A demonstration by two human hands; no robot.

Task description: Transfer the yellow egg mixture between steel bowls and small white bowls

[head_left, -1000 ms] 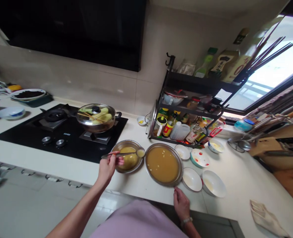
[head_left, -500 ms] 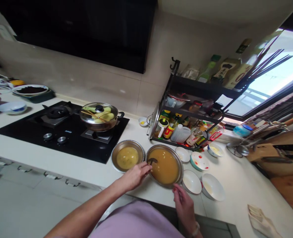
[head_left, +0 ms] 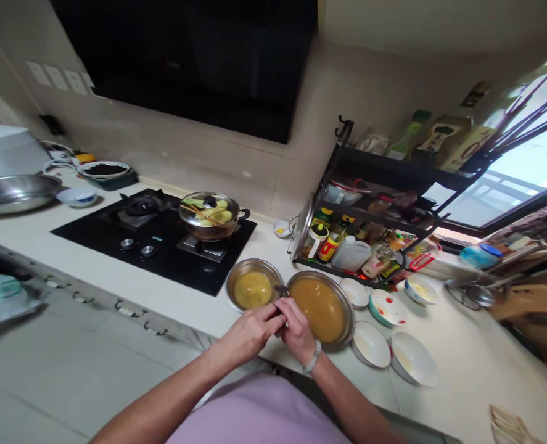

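My left hand (head_left: 253,330) and my right hand (head_left: 297,330) meet at the near edge of two metal bowls, fingers closed together around the handle of a spoon (head_left: 281,290). The handle is mostly hidden by the fingers. The spoon's dark head shows above the rims where the bowls adjoin. To the left is a metal bowl (head_left: 233,271) of thin yellow liquid. On the right, a wider metal bowl (head_left: 349,320) holds thicker brownish-orange liquid with a few pale bits floating on it.
A lidded pan (head_left: 208,219) of green vegetables sits on the black gas hob (head_left: 116,246). Several small bowls (head_left: 370,345) stand to the right. Behind them rises a black rack (head_left: 393,216) of bottles. A large metal basin (head_left: 14,194) is at far left.
My right hand has left the right bowl's rim and joined my left hand at the spoon. The spoon has shifted from over the orange liquid to between the bowls. The view has turned left.
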